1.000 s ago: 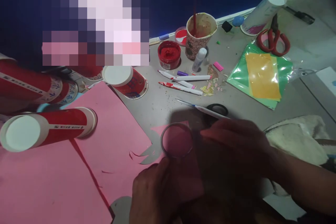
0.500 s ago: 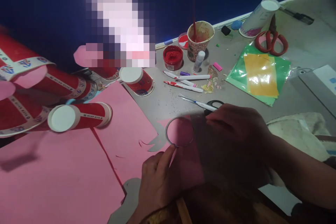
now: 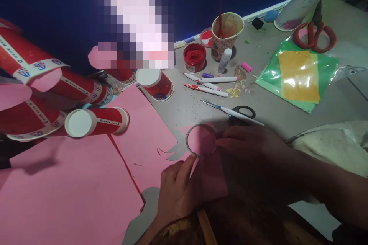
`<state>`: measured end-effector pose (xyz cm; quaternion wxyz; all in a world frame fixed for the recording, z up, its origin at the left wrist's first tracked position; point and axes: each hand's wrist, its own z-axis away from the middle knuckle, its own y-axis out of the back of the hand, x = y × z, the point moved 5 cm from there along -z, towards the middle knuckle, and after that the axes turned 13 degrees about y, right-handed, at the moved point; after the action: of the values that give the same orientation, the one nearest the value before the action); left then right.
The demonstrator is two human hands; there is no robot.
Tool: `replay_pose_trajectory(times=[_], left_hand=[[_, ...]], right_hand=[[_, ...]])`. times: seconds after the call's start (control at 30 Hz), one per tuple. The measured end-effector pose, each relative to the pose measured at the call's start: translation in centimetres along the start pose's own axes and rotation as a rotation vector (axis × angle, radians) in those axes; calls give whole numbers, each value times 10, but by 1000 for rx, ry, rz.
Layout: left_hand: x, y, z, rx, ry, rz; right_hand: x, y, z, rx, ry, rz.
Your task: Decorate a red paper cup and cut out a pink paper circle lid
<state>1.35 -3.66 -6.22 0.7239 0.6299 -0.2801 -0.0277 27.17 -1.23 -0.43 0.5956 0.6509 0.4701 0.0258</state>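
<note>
A thin round ring (image 3: 186,140) lies flat on a sheet of pink paper (image 3: 214,180) in front of me. My left hand (image 3: 178,183) rests on the paper, its index fingertip pressed on the ring's lower edge and the other fingers curled. From the other side my right hand (image 3: 247,143) touches the ring's right edge with its fingers closed together; shadow darkens it. Just beyond the right hand lie scissors (image 3: 246,111) with black handles and a white pen (image 3: 240,115) along them.
Larger pink sheets (image 3: 71,176) cover the left side. Red paper cups (image 3: 107,120) stand or lie at left. Farther back are a red paint tub (image 3: 194,58), a brush cup (image 3: 227,32), markers (image 3: 209,90), a glue stick (image 3: 224,61), red-handled scissors (image 3: 314,38) and a packet of coloured paper (image 3: 299,76).
My right hand has moved left from beside the black-handled scissors to the ring's right edge. My left fingertip has stayed on the ring. The whole view has shifted slightly.
</note>
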Motion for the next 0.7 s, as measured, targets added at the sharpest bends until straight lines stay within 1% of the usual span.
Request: replay_pose_trajectory(times=[0.13,0.27,0.37,0.57,0.7], left_hand=[[17,13,-3,106,-118,-51],[28,23,-10,187,-177,-67],[31,24,-13,207,-185,-67],[31,22,-12,234,-178,-50],[31,23,-12,225,-178,-57]], right_hand=[[4,-11,2,8,32,58],[4,-15,0,46,45,154],[1,-13,-3,71,68,168],[2,-16,-3,-4,37,85],[4,-20,-2,-13,30,68]])
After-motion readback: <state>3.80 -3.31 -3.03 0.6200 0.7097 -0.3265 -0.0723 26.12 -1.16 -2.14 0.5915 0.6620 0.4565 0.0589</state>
